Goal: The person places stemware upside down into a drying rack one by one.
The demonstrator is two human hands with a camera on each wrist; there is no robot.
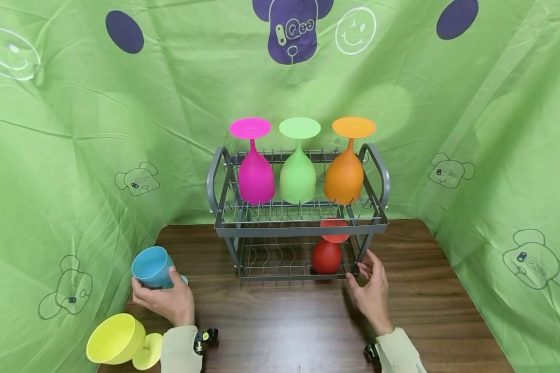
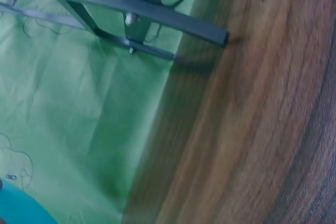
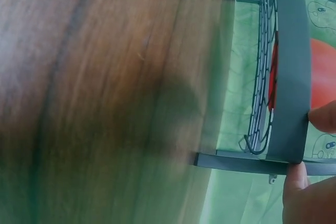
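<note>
On the left, my left hand (image 1: 170,301) grips a blue goblet (image 1: 150,265) around its bowl, mouth tilted up; its foot shows behind the fingers. Only a slice of the blue bowl (image 2: 21,207) enters the left wrist view. My right hand (image 1: 372,296) holds the lower front right corner of a grey two-tier dish rack (image 1: 303,231), thumb at the front rail and fingers by the leg. Upside down on the top tier stand a magenta goblet (image 1: 256,178), a light green goblet (image 1: 297,178) and an orange goblet (image 1: 344,178). A red goblet (image 1: 327,256) stands inverted at the lower tier's right end.
A yellow goblet (image 1: 116,339) lies on its side at the front left, near my left sleeve. The brown wooden table (image 1: 289,321) is enclosed by green cloth walls (image 1: 508,171) at the back and both sides.
</note>
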